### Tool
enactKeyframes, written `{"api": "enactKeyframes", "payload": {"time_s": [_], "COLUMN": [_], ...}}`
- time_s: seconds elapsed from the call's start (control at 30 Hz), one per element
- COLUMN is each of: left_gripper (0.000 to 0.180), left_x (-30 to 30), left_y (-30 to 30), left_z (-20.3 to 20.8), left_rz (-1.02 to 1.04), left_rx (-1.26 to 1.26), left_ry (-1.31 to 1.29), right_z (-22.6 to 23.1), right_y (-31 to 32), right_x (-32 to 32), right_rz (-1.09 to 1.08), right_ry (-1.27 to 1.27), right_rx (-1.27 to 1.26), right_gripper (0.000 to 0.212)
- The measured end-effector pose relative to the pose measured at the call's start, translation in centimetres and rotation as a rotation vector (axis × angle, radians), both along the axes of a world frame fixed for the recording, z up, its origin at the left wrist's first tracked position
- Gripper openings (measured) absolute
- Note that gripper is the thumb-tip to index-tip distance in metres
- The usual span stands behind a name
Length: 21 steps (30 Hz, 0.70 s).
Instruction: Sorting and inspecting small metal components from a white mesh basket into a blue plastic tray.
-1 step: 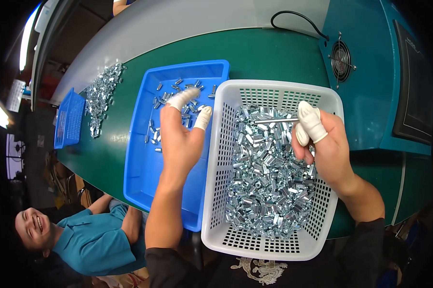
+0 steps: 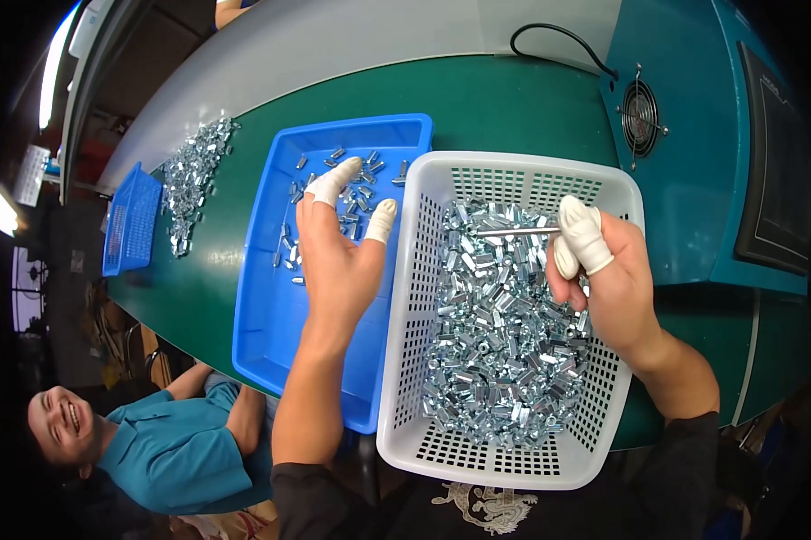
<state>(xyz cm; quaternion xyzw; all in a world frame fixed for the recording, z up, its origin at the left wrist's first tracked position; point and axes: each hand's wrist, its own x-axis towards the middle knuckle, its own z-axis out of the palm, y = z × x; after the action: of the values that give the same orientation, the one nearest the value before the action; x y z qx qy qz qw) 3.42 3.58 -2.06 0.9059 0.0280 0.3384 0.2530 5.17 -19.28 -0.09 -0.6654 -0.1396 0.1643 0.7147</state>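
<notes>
My left hand (image 2: 340, 247) hovers over the blue tray (image 2: 275, 346), thumb and fingers apart, holding nothing. White finger cots cover its thumb and at least one finger. Short silver hex standoffs (image 2: 367, 192) lie scattered in that tray's far half. Pinched between the covered thumb and finger of my right hand (image 2: 599, 261) is a thin metal rod (image 2: 518, 231), pointing left over the white basket (image 2: 396, 360). A thick heap of similar hex standoffs (image 2: 504, 351) fills the basket's bottom. The rod's right end is hidden by my fingers.
Another pile of metal pieces (image 2: 192, 180) lies at the far left beside a small blue basket (image 2: 134, 220). At the right stands a teal machine (image 2: 684, 108) with a fan and a black cable (image 2: 558, 29). A person in a teal shirt (image 2: 176, 450) is at lower left.
My left fingers have shifted slightly and look sharper now. The right hand still holds the rod in nearly the same place.
</notes>
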Motion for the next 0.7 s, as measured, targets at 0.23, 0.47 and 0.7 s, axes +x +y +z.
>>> {"api": "enactKeyframes", "payload": {"time_s": [0.23,0.47,0.7], "left_gripper": [0.029,0.024,0.028], "left_x": [-4.1,-4.2,-4.6], "left_y": [-6.3,-6.1,-6.2], "left_z": [-0.5,-0.8,-0.8], "left_rz": [-0.724,-0.858,-0.837], "left_rx": [0.326,0.208,0.208], "left_ry": [0.555,0.692,0.713], "right_z": [-0.2,-0.1,0.2], "right_y": [0.0,-0.3,-0.3], "right_x": [0.0,-0.1,-0.1], "right_rz": [-0.044,0.014,0.047], "right_ry": [0.002,-0.023,-0.008], "right_rx": [0.036,-0.001,0.006], "right_gripper": [0.041,0.042,0.041]}}
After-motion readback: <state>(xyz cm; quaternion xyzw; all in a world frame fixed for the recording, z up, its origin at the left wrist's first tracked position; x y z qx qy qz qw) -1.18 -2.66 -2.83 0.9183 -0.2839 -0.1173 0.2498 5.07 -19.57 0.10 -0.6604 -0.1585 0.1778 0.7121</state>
